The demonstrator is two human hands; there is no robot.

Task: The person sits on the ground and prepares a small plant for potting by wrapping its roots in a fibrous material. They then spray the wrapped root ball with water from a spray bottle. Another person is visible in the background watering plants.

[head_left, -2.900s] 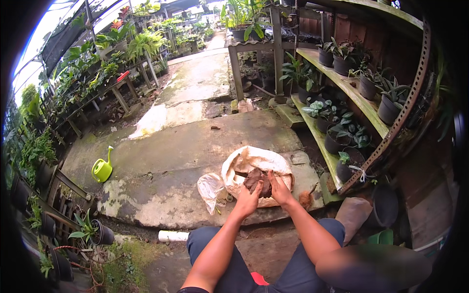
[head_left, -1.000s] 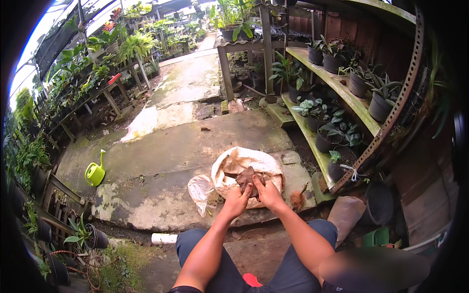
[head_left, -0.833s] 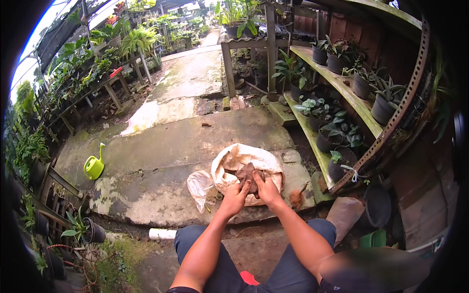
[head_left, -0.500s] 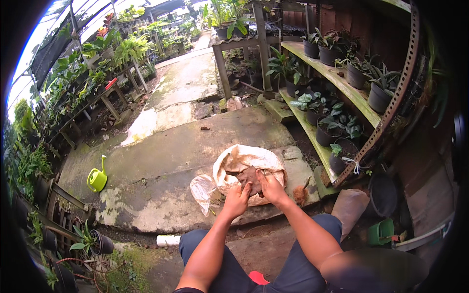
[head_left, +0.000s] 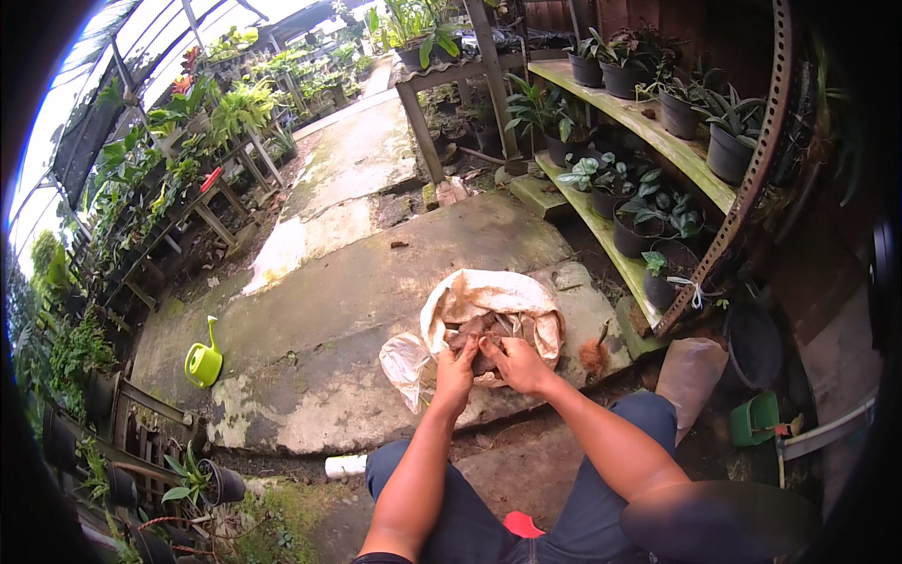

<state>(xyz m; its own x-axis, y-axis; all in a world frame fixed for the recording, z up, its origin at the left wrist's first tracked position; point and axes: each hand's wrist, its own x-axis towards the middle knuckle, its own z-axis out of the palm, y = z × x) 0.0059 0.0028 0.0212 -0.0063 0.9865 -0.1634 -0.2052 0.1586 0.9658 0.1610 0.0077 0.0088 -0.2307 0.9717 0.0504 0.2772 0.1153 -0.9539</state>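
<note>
The brown husk chunks (head_left: 481, 340) are lying inside an open pale sack (head_left: 489, 299) that is resting on the concrete floor (head_left: 376, 310) in front of the seated person. Both hands are reaching into the sack mouth: the left hand (head_left: 455, 374) and the right hand (head_left: 515, 362) are curling their fingers around 1 chunk together. A green watering can (head_left: 203, 359) is standing well apart, to the left. Potted plants (head_left: 648, 211) are sitting on wooden shelves to the right.

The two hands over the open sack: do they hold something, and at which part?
Both the left hand and the right hand grip a brown chunk over the open sack, one at each side. What the chunk is cannot be told.
</note>
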